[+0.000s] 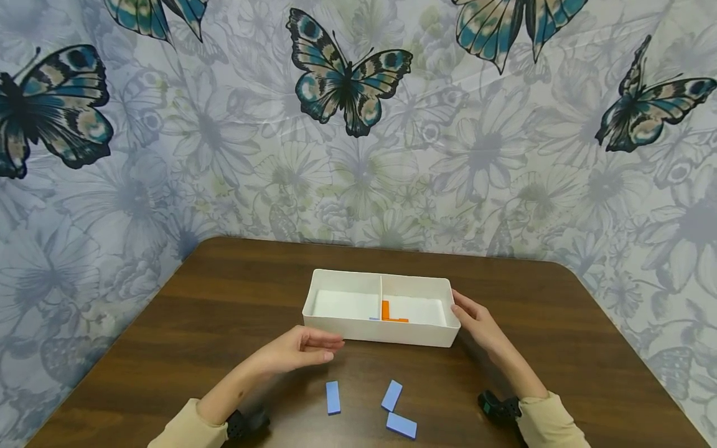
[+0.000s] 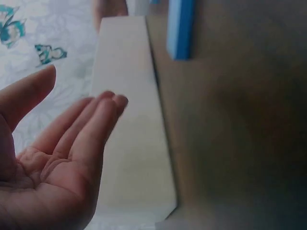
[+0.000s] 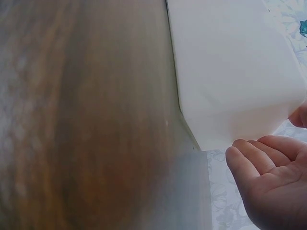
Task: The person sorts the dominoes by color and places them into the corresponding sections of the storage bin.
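A white two-part box [image 1: 381,334] stands on the table. My right hand [image 1: 480,322] touches its right end with fairly straight fingers; the right wrist view shows these fingertips [image 3: 240,146] at the end wall. Just in front of the box's left half, my left hand [image 1: 299,350] hovers with fingers extended and nothing held. Its thumb is spread from the fingers in the left wrist view. Against the divider, in the right compartment, are an upright orange block [image 1: 384,310] and a flat orange piece [image 1: 400,320]. A sliver of blue [image 1: 373,318] shows in the left compartment, mostly hidden by the front wall.
Three blue blocks lie on the brown table [image 1: 252,280] before the box: one on the left [image 1: 333,398], one tilted block [image 1: 391,396], and a lower block [image 1: 401,426] close below it. A butterfly-patterned cloth [image 1: 358,186] hangs behind the table.
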`<state>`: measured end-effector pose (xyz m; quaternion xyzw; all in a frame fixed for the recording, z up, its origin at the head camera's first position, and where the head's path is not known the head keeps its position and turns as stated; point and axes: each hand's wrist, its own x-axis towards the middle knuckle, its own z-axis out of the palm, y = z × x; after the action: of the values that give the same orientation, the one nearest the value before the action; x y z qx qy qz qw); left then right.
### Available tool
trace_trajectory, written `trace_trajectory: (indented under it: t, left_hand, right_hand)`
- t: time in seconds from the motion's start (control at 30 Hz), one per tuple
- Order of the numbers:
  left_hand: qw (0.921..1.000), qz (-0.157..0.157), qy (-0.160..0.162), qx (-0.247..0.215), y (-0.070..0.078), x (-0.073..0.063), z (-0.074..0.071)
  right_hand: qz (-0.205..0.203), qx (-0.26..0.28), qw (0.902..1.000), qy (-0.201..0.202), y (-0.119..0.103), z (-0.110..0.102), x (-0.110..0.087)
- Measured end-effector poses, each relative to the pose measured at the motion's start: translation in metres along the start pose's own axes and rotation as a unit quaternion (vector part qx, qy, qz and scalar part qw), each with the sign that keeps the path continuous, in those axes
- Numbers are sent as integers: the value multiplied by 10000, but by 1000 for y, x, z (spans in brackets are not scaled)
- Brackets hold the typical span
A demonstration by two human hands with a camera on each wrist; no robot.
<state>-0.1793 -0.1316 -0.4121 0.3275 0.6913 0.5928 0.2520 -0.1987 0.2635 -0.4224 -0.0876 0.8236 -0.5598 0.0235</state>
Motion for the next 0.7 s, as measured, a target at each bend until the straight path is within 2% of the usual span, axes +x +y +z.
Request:
trace_trajectory:
  t: [0.07, 0.13, 0.17, 0.23, 0.3, 0.37, 0.43, 0.47, 0.57, 0.7]
  left_hand:
    - [10000, 1, -85, 49, -3, -4, 4]
    - [9994, -10, -128, 309, -5, -8, 8]
    - [9987, -22, -127, 495, -6, -10, 11]
    - [9925, -60, -66, 1223, -7, -14, 17]
    - [9759, -181, 52, 2172, -5, -18, 23]
    - [9549, -281, 130, 2953, -3, -21, 29]
    - [9375, -366, 144, 3457, -2, -22, 32]
    - [9338, -400, 127, 3554, -2, -23, 32]
    - [9320, -323, 53, 3610, -5, -22, 31]
    - [9393, -14, -135, 3427, -9, -21, 29]
  right_hand:
    - [20, -21, 10000, -6, -1, 0, 0]
    - [62, -55, 10000, -17, -2, 0, 0]
    - [96, -57, 9999, -16, -2, 0, 0]
    - [132, -76, 9999, -27, -2, 1, -1]
    - [150, -51, 9999, -23, 0, 1, -1]
    - [149, -29, 9999, -12, 0, 1, 0]
    - [131, -39, 9999, 3, 0, 1, 0]
    - [127, -18, 9999, 19, -1, 0, 0]
    - [88, -17, 10000, 4, -2, 0, 1]
    - [113, -84, 9999, -4, -2, 0, 1]
